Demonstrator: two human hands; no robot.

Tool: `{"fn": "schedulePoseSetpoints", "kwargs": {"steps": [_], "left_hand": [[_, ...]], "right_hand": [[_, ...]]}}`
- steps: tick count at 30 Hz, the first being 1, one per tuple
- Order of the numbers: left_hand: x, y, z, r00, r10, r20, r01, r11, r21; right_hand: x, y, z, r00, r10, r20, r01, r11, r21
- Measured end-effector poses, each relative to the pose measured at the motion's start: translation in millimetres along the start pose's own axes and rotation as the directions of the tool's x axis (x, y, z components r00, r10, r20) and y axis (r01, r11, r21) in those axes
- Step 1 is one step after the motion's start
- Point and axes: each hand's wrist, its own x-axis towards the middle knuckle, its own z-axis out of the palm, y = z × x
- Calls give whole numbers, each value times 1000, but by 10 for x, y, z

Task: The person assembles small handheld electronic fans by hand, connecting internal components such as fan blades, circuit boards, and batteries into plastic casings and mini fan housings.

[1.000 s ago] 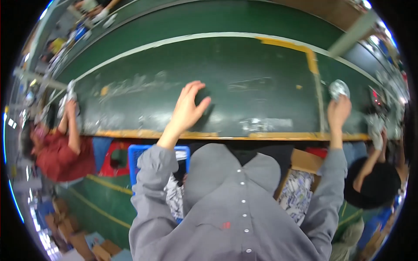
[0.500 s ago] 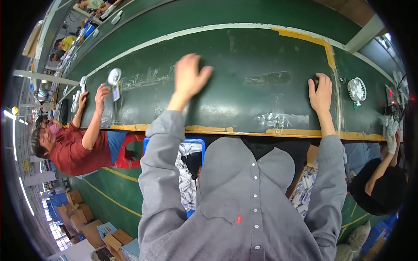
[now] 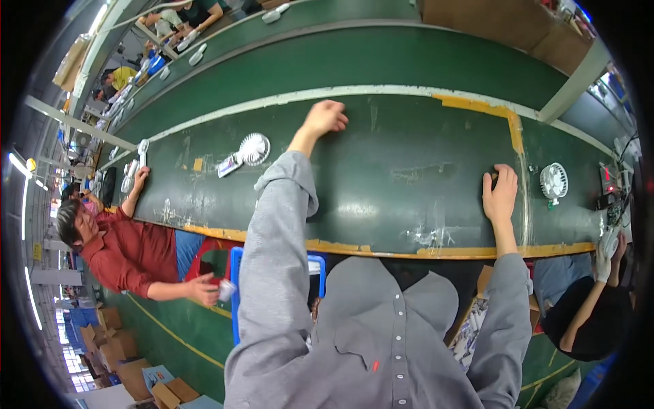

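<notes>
My left hand (image 3: 325, 117) reaches over the far part of the dark green table, its fingers loosely bent and slightly apart, with no object visible in them. Near the table's right part rests my right hand (image 3: 501, 193), thumb and fingers spread; a small dark, yellowish spot shows between them, too small to make out. A white handheld fan (image 3: 254, 149) lies on the table left of my left forearm, its handle toward the left. Right of my right hand sits a round white fan head (image 3: 553, 180) with a small green piece at its bottom.
A co-worker in red (image 3: 139, 259) sits at the left, one hand holding a small whitish thing. Another person in black (image 3: 589, 313) works at the right. Beyond the table's pale rim runs a green belt (image 3: 354, 58). A blue crate (image 3: 236, 293) and a carton (image 3: 470, 320) stand below.
My left hand has moved farther out and its fingers have bent. The handheld fan has left the co-worker's hand and lies on the table. The view has tilted upward.
</notes>
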Motion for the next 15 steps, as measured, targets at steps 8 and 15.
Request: {"fn": "schedulePoseSetpoints", "kwargs": {"steps": [8, 15], "left_hand": [[-136, -528, -1384, 364, 493, -790, 234, 773, 590], [-7, 276, -79, 954, -17, -299, 267, 499, 824]], "right_hand": [[123, -251, 188, 999, -48, -1, 48, 999, 10], [98, -119, 72, 1000, -14, -7, 14, 1000, -22]]}}
